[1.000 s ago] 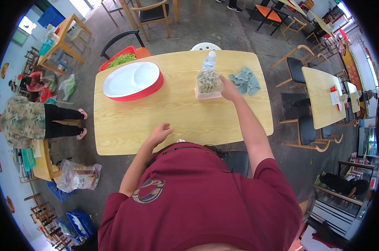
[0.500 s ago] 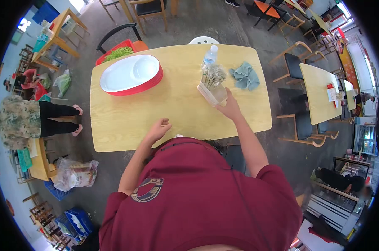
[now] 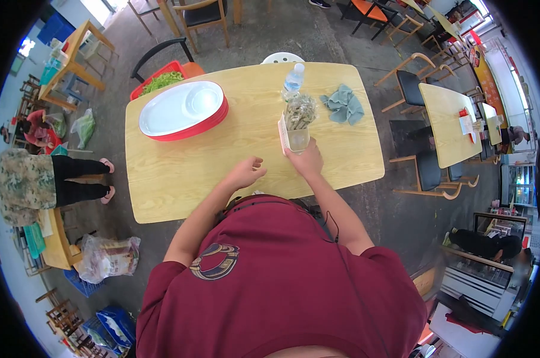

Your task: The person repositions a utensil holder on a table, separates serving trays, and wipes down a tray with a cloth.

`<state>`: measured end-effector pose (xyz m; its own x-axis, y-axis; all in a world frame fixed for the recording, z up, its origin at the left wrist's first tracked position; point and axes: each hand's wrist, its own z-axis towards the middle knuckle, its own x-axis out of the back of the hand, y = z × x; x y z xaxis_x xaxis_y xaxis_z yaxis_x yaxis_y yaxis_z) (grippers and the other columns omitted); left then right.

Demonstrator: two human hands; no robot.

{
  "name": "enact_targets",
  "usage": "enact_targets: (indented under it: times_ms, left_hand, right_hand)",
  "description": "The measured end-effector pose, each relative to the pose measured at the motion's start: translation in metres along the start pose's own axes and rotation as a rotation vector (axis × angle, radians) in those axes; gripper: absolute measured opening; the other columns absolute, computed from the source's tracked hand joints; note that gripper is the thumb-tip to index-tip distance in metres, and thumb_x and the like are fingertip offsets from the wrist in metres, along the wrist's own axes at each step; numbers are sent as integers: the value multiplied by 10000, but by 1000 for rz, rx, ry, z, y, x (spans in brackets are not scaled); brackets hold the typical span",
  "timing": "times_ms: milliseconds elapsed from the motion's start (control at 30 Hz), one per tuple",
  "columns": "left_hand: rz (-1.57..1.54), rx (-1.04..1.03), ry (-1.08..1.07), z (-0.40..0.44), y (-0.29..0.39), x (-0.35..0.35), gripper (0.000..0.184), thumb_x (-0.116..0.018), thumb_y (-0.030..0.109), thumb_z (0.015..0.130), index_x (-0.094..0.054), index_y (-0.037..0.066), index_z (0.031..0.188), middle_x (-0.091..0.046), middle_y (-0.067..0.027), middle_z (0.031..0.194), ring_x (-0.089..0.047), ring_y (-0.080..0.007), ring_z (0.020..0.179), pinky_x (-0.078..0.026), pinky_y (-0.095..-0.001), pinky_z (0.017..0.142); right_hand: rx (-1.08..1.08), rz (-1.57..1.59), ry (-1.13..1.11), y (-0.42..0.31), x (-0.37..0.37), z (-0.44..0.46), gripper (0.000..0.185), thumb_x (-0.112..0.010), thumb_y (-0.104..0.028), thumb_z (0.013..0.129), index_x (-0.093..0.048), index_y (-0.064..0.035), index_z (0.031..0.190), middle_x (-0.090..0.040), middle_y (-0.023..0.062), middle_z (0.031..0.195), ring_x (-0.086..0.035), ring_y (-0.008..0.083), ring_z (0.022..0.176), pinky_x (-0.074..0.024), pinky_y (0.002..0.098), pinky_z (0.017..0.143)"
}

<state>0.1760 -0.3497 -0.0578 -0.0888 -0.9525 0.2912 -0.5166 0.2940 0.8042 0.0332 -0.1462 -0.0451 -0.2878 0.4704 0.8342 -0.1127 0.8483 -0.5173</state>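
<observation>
My right hand [image 3: 306,161] is closed on the near side of a small white basket [image 3: 285,142], which stands on or just over the table; I cannot tell which. A bundle of thin, pale grey-green pieces [image 3: 300,111], apparently in clear wrap, sticks up out of it. My left hand [image 3: 247,173] is empty above the table's near edge, left of the basket, with its fingers loosely bent and apart. A clear water bottle [image 3: 293,80] stands behind the basket. To the right of the bottle lies a crumpled blue-green cloth [image 3: 343,105].
Stacked oval trays [image 3: 180,110], white inside and red outside, sit at the table's [image 3: 186,173] back left. Behind them a red basket of green vegetables [image 3: 162,80] rests on a chair. A person in a patterned top [image 3: 25,179] is at the left. Another table [image 3: 446,128] stands right.
My right hand has brought the basket a little left and turned it, so its end now faces me. My left hand has moved right and slightly forward, toward the basket.
</observation>
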Motion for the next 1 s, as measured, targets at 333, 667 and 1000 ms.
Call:
enact_targets:
  times_ms: [333, 667, 1000]
  left_hand:
    - [-185, 128, 137, -33, -56, 25, 621, -690, 325, 990, -504, -31, 1464, -598, -248, 1417, -616, -312, 1275, -507, -409, 1044]
    - [-270, 183, 252, -71, -83, 40, 649, -696, 316, 986, -497, -98, 1445, -614, -282, 1387, -618, -321, 1275, -501, -394, 1044]
    - [-291, 231, 316, -87, -97, 36, 598, -652, 293, 1008, -496, -61, 1464, -649, -207, 1345, -655, -251, 1162, -509, -373, 982]
  right_hand:
    - [267, 246, -138, 62, 34, 83, 1056, -804, -195, 716, -293, -110, 1636, -639, 293, 1309, -633, 451, 1199, -520, 469, 1002]
    - [388, 204, -236, 52, 51, 149, 838, -619, 55, 814, -413, -149, 1600, -571, 255, 1475, -542, 385, 1386, -439, 396, 1129]
    - [278, 69, -373, 31, 60, 179, 960, -461, 118, 795, -204, -148, 1681, -532, 278, 1511, -524, 355, 1404, -394, 344, 1141]
